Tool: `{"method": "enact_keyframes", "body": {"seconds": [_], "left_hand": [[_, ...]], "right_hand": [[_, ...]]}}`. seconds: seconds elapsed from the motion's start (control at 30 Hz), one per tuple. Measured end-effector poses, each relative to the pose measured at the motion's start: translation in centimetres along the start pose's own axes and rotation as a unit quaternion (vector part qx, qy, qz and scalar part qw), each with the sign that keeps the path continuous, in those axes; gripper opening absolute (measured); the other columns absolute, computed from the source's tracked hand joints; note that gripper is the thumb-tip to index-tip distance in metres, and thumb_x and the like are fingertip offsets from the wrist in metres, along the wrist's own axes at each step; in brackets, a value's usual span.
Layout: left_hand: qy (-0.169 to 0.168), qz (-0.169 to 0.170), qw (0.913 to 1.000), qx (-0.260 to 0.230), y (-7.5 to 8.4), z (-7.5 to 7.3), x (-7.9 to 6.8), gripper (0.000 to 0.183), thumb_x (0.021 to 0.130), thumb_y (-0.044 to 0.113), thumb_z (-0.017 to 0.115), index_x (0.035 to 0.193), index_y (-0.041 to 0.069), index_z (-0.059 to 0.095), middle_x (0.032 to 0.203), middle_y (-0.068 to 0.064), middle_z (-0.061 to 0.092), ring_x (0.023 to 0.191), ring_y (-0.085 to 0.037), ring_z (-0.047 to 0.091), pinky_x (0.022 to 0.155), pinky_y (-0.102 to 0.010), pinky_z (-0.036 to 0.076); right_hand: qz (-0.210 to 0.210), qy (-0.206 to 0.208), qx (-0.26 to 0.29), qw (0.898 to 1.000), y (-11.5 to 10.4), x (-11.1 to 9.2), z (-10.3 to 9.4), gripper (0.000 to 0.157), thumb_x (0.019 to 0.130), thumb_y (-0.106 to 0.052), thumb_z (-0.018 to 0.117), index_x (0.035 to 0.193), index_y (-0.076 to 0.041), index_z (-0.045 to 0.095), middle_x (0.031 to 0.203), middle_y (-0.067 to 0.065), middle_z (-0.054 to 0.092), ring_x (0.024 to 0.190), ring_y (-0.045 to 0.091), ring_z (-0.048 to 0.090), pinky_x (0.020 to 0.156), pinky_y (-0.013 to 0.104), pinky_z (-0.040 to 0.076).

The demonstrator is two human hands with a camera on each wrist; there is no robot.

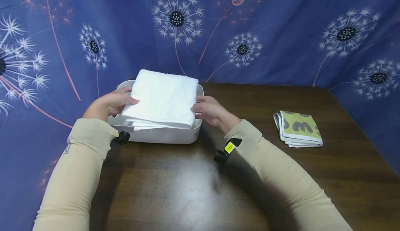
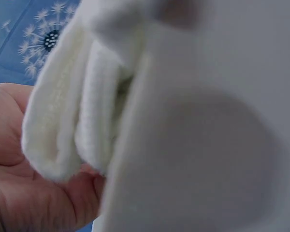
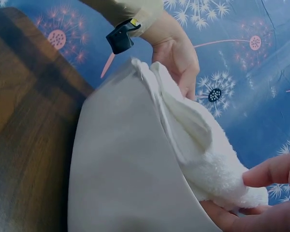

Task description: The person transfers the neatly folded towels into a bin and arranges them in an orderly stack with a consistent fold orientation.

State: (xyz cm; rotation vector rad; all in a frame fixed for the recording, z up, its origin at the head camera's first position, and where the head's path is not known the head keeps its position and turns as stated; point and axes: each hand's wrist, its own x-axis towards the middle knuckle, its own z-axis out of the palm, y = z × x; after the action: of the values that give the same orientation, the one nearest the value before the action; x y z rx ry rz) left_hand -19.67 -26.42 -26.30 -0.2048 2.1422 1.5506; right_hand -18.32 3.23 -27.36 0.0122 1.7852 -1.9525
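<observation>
Both hands hold a folded white towel over a bin.
The left hand (image 1: 107,104) and right hand (image 1: 210,111) pinch the towel (image 1: 162,98) at its 9 and 3 o'clock edges, atop the bin (image 1: 162,135).

Dark wooden table (image 1: 193,189), white bin (image 1: 165,135), folded patterned cloth (image 1: 298,127)

White folded towel (image 1: 162,99), plain, fluffy texture. Bin (image 1: 162,135) under it is pale grey-white, no pattern. Table (image 1: 193,186) is dark brown wood grain. Second folded cloth (image 1: 298,128): yellow-green with dark grey blobs, white edges. Backdrop (image 1: 281,26) is deep blue with white dandelion heads, black centres, plus pinkish-red stems and seed heads. Sleeves (image 1: 78,168) beige. Wrist clips (image 1: 226,150) black, one with yellow tag.
</observation>
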Motion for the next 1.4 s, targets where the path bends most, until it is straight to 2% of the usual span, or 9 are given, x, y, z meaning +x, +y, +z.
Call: {"method": "enact_keyframes", "body": {"seconds": [0.33, 0.47, 0.6, 0.7, 0.8, 0.9, 1.03, 1.17, 1.4], "left_hand": [[-0.054, -0.042, 0.9949, 0.074, -0.5, 0.1, 0.4, 0.082, 0.096, 0.009, 0.045, 0.143, 0.006, -0.022, 0.148, -0.028, 0.003, 0.127, -0.040, 0.026, 0.104, -0.051, 0.028], [-0.055, -0.056, 0.9906, 0.112, -0.6, 0.2, 0.5, 0.081, 0.096, 0.010, 0.046, 0.142, 0.000, -0.020, 0.146, -0.030, 0.003, 0.124, -0.039, 0.027, 0.103, -0.049, 0.029], [-0.070, -0.082, 0.9821, 0.154, -1.2, 0.6, 0.8, 0.081, 0.096, 0.010, 0.044, 0.140, -0.005, -0.021, 0.145, -0.031, 0.000, 0.124, -0.040, 0.027, 0.100, -0.047, 0.033], [-0.063, -0.089, 0.9825, 0.151, -1.3, 0.6, 0.6, 0.083, 0.095, 0.010, 0.047, 0.141, -0.003, -0.020, 0.146, -0.032, -0.001, 0.128, -0.045, 0.025, 0.098, -0.048, 0.037], [-0.028, -0.071, 0.9893, 0.124, -1.1, 0.1, 0.3, 0.084, 0.094, 0.013, 0.052, 0.145, 0.001, -0.014, 0.147, -0.032, 0.002, 0.128, -0.049, 0.025, 0.095, -0.051, 0.041], [-0.003, -0.043, 0.9936, 0.104, -0.7, -0.4, 0.0, 0.080, 0.094, 0.015, 0.054, 0.148, 0.004, -0.004, 0.147, -0.030, 0.011, 0.126, -0.046, 0.032, 0.091, -0.048, 0.045], [-0.006, -0.018, 0.9962, 0.085, -0.4, -0.4, -0.3, 0.074, 0.095, 0.018, 0.054, 0.149, 0.005, 0.006, 0.145, -0.026, 0.023, 0.125, -0.040, 0.038, 0.092, -0.044, 0.045], [-0.013, 0.000, 0.9985, 0.054, -0.4, -0.1, -0.6, 0.071, 0.095, 0.019, 0.055, 0.149, 0.006, 0.010, 0.143, -0.023, 0.027, 0.124, -0.036, 0.042, 0.096, -0.043, 0.042], [-0.006, 0.045, 0.9989, 0.011, 0.1, 0.6, -1.0, 0.065, 0.094, 0.016, 0.056, 0.147, 0.005, 0.019, 0.141, -0.022, 0.031, 0.124, -0.036, 0.041, 0.098, -0.044, 0.040]], "right_hand": [[0.018, -0.016, -0.050, 0.998, -0.4, 0.2, 0.1, 0.060, 0.086, 0.011, 0.046, 0.142, 0.006, 0.024, 0.134, 0.019, 0.039, 0.111, 0.030, 0.046, 0.097, 0.045, 0.040], [0.028, -0.026, -0.062, 0.997, -0.6, 0.4, 0.3, 0.066, 0.087, 0.006, 0.048, 0.146, 0.000, 0.020, 0.137, 0.020, 0.035, 0.118, 0.033, 0.042, 0.097, 0.046, 0.040], [0.044, -0.044, -0.053, 0.997, -0.5, 0.5, 0.7, 0.075, 0.087, 0.003, 0.049, 0.149, -0.013, 0.011, 0.148, 0.018, 0.021, 0.129, 0.040, 0.028, 0.100, 0.049, 0.035], [0.052, -0.051, -0.063, 0.995, -0.4, 0.5, 0.9, 0.075, 0.087, 0.001, 0.050, 0.150, -0.013, 0.012, 0.151, 0.014, 0.016, 0.135, 0.038, 0.018, 0.105, 0.048, 0.029], [0.044, -0.054, -0.072, 0.995, -0.2, 0.5, 0.9, 0.070, 0.087, -0.001, 0.051, 0.148, -0.008, 0.018, 0.150, 0.013, 0.021, 0.137, 0.034, 0.016, 0.108, 0.044, 0.024], [0.016, -0.046, -0.044, 0.998, 0.0, 0.3, 0.7, 0.062, 0.088, 0.002, 0.047, 0.146, -0.001, 0.022, 0.148, 0.017, 0.023, 0.136, 0.032, 0.021, 0.109, 0.040, 0.022], [-0.022, -0.026, 0.011, 0.999, -0.2, 0.0, 0.3, 0.052, 0.092, 0.002, 0.041, 0.142, 0.006, 0.026, 0.140, 0.027, 0.031, 0.128, 0.038, 0.034, 0.106, 0.040, 0.029], [-0.031, -0.018, 0.041, 0.999, -0.6, -0.4, -0.2, 0.046, 0.096, -0.002, 0.040, 0.140, 0.006, 0.030, 0.132, 0.030, 0.038, 0.123, 0.041, 0.040, 0.101, 0.042, 0.036], [-0.049, -0.018, 0.032, 0.998, -1.3, -1.2, -1.0, 0.042, 0.098, -0.004, 0.040, 0.139, 0.002, 0.035, 0.135, 0.028, 0.040, 0.122, 0.039, 0.044, 0.097, 0.042, 0.041]]}}
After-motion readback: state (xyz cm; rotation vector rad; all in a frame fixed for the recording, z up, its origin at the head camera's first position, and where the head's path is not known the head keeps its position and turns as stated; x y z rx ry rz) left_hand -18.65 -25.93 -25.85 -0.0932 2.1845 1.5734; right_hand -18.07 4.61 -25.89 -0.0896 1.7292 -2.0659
